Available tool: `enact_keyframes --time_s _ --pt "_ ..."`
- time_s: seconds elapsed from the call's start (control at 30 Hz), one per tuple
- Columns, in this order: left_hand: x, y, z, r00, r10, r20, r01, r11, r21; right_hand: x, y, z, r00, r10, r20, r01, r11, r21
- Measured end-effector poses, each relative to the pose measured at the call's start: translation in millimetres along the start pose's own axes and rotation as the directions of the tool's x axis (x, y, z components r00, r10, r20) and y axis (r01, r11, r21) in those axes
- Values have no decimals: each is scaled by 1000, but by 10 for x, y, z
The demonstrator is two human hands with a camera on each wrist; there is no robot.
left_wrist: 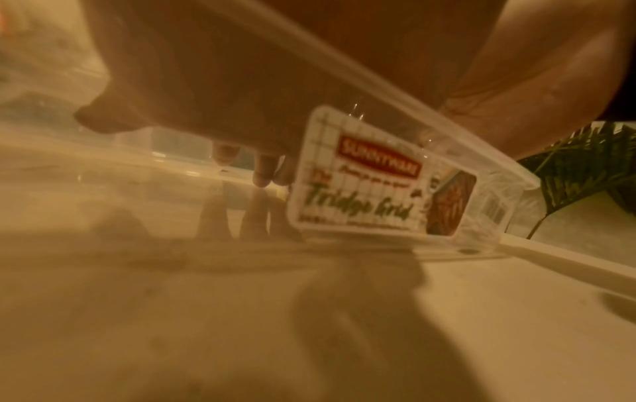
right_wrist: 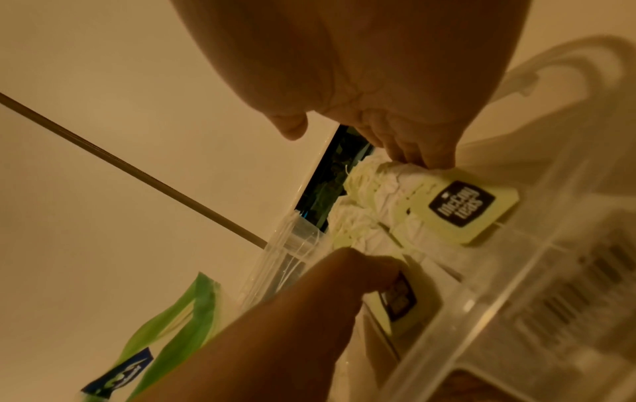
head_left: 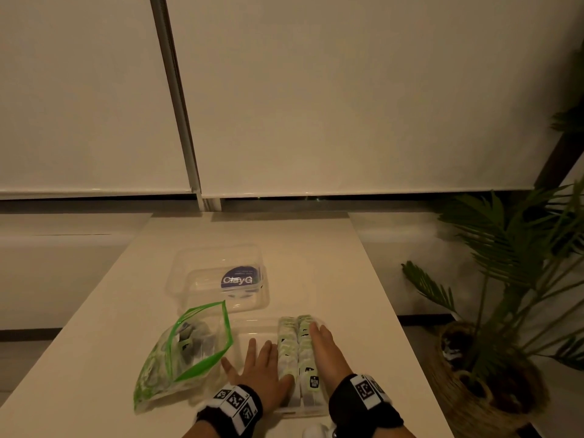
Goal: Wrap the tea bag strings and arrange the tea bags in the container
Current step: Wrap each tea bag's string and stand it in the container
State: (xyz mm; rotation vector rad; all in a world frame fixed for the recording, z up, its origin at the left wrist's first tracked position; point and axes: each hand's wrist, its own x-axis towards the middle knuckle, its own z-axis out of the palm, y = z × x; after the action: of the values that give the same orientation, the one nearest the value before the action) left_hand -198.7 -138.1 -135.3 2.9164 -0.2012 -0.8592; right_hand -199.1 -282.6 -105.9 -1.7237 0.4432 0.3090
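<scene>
A clear plastic container sits at the table's near edge. Inside it, tea bags with pale green tags stand in two tight rows along its right side. My left hand lies flat inside the container, fingers straight, against the left side of the rows. My right hand lies flat along their right side, fingers straight. In the right wrist view its fingertips touch the tops of the tea bags, beside a tag. The left wrist view shows the container's labelled wall.
A zip bag with green trim lies left of the container and holds more tea bags. A clear lid with a purple label rests farther back. A potted palm stands off the table's right edge.
</scene>
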Motion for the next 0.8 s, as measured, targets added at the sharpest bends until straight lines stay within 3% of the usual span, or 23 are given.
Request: enact_keyframes --time_s 0.17,0.3,0.37,0.47,0.5,0.53,0.57,0.6,0.63,0.7,0.73,0.77,0.8 --pt "-21 9 -32 999 -21 -27 20 999 -36 -22 -15 -18 1000 -7 -6 7 1000 18" --pt "-256 -44 -173 972 76 -222 -117 978 -174 -178 -105 -82 989 -116 -91 121 991 51" --pt "-460 -102 -277 875 158 -458 -279 937 -210 -265 -177 -73 963 -225 -145 237 969 69" --pt "-725 -302 -443 591 195 -782 -445 888 -115 -343 -341 92 892 -440 -105 436 898 -59" --pt "-782 -421 -501 489 193 -851 -434 900 -45 -359 -412 192 861 -507 -44 500 859 -113" --pt "-814 -556 -544 428 166 -888 -387 922 -14 -366 -485 294 824 -566 35 563 810 -162" --pt "-849 -689 -600 418 112 -901 -319 947 -30 -371 -558 405 786 -606 121 616 757 -216" --pt "-858 -824 -647 468 34 -883 -236 968 -87 -383 -649 510 742 -636 213 670 694 -263" --pt "-858 -953 -690 546 -56 -836 -140 978 -157 -394 -755 630 702 -639 313 712 631 -308" --pt "-837 -1158 -742 722 -199 -663 21 964 -266 -437 -955 865 670 -550 498 742 523 -419" --pt "-823 -1229 -769 784 -214 -583 33 952 -306 -443 -1025 1007 667 -460 586 744 459 -486" --pt "-808 -1260 -791 825 -207 -526 20 941 -339 -442 -1084 1126 672 -349 653 738 389 -552" --pt "-804 -1254 -811 834 -198 -515 -4 931 -364 -455 -1124 1257 680 -240 693 730 319 -605"
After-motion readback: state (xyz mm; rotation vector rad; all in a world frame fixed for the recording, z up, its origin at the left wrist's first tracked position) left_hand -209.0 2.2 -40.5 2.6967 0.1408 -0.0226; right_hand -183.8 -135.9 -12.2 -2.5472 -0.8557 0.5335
